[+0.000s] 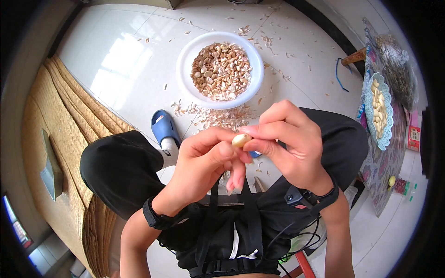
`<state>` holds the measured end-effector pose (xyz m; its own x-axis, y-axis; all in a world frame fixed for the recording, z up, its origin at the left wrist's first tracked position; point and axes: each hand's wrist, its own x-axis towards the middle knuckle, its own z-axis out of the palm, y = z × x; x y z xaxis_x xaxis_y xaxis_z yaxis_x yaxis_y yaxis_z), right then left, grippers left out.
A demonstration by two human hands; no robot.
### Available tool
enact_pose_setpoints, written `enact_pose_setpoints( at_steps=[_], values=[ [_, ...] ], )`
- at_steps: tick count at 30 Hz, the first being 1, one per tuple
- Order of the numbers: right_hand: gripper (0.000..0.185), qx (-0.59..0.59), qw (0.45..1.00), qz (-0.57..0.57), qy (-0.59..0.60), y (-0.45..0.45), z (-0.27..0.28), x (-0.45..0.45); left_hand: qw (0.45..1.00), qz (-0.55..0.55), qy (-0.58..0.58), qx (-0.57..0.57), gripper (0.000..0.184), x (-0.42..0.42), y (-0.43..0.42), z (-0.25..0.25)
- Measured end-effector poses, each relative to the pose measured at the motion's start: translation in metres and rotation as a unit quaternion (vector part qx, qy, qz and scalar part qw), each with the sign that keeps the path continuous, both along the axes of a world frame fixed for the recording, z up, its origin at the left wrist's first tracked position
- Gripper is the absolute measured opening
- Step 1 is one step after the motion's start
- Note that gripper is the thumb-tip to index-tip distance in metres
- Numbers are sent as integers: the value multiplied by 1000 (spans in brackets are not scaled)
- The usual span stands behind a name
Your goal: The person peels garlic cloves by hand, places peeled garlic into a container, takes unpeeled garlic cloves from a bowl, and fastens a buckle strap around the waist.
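Note:
A pale garlic clove (241, 140) is held between my two hands, above my lap. My left hand (206, 157) grips it from the left, with its thumb and index finger close to the clove and the other fingers curled below. The thumb and index fingertip of my right hand (288, 146) pinch the clove's right end. Beyond my hands, a white round basin (184, 69) on the floor holds many unpeeled cloves (221, 72). Scattered skins (222, 116) lie on the floor just in front of it.
Woven mats (60, 120) lean at the left. A blue slipper (163, 126) is on my foot. At the right, a cloth-covered surface (378, 178) bears a scalloped blue dish (388, 113) with peeled cloves. Black cables (303, 245) hang near my right forearm.

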<state>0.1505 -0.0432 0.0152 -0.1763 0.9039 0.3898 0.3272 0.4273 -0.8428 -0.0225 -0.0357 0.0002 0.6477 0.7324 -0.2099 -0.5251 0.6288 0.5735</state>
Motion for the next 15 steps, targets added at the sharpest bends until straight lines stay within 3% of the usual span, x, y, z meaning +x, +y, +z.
enact_pose_setpoints(
  at_steps=[8, 11, 15],
  values=[
    [6, -107, 993, 35, 43, -1, 3, 0, 990, 4, 138, 11, 28, -1, -4, 2],
    [10, -10, 999, 27, -34, 1, -4, 1, 990, 13, 137, 23, 31, 0, -3, 0],
    [13, -68, 997, 36, -17, -1, -3, -1, 984, 29, 169, 38, 30, 2, -1, 1]
  ],
)
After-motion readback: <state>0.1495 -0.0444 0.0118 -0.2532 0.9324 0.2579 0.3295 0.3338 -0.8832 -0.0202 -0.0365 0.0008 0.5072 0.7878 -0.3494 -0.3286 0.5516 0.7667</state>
